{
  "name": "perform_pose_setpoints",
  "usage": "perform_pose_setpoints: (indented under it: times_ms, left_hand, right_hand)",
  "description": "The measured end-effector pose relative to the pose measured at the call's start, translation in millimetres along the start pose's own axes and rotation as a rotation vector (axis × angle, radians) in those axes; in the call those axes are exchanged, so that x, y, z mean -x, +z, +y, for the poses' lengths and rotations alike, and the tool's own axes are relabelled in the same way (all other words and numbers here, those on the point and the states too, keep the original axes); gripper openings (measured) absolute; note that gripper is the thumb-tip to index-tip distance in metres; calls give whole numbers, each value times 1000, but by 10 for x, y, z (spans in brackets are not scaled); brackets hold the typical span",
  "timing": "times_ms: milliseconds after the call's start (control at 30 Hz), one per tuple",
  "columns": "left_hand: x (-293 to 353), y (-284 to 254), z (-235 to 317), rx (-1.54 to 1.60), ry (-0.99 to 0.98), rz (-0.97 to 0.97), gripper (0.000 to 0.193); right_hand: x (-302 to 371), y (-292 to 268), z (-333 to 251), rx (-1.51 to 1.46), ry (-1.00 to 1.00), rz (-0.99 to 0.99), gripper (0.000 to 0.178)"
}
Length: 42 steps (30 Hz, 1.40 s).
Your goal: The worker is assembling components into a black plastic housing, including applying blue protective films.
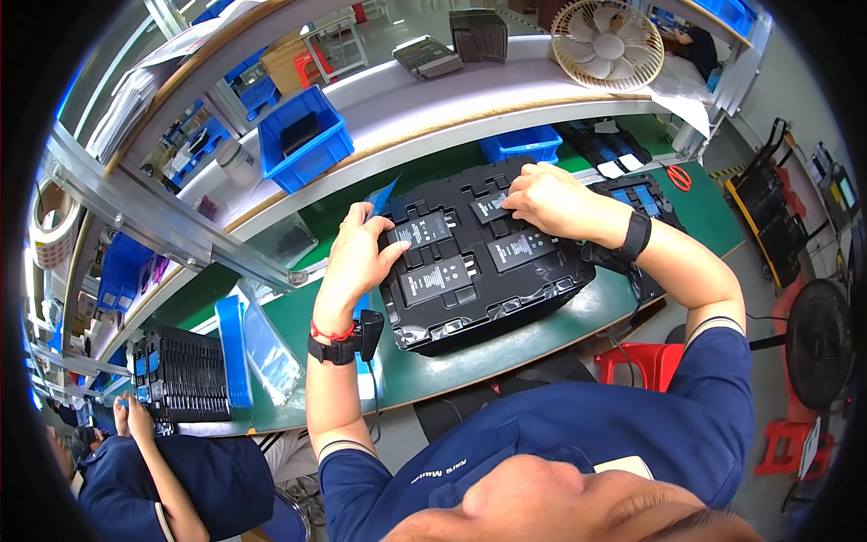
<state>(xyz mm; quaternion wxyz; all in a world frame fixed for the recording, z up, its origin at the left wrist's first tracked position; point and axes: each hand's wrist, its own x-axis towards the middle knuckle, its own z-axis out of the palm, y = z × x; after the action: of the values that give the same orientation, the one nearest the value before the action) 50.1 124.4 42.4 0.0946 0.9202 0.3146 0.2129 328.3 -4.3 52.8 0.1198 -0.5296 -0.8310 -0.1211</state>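
Note:
A black moulded tray (433, 336), looking like the top of a stack, lies on the green bench in front of me. Several flat dark batteries with white print sit in its recesses, among them a lower-left battery (435, 282) and a lower-right battery (522, 250). At the tray's left side is my left hand (354, 257), thumb spread from the fingers and its tip by the upper-left battery (423, 231). My right hand (553, 200) pinches the edge of the upper-right battery (490, 208) at its recess. A blue film (384, 193) stands beyond my left fingers; whether they touch it I cannot tell.
Right of the tray lie more black trays (639, 194) and red-handled scissors (678, 178). Behind are blue bins (307, 144) and a shelf with a fan (607, 45). To the left, a co-worker (181, 479) sits by a stack of black trays (185, 375).

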Motion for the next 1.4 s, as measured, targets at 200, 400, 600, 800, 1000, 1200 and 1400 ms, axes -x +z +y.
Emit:
perform_pose_setpoints:
  times_ms: [200,400,600,800,1000,1200,1400]
  left_hand:
    - [25,-42,62,135,-53,89,25]
    - [158,11,91,141,218,361,13]
    - [228,86,89,-20,406,355,13]
    - [246,123,55,-29,396,337,12]
    - [394,84,61,202,116,547,17]
    - [743,45,-8,399,-129,664,19]
    - [986,-3,29,1054,-289,555,57]
  right_hand:
    - [-97,90,99,-23,-12,-52,17]
    - [-150,23,74,-56,50,-109,18]
    - [-123,-193,-65,-130,122,-83,20]
    - [-207,-218,-242,-198,10,-76,19]
    - [-567,25,-352,-151,-163,-72,19]
    - [-760,241,-303,-203,-224,-74,19]
    - [-785,193,-426,-132,-274,-104,18]
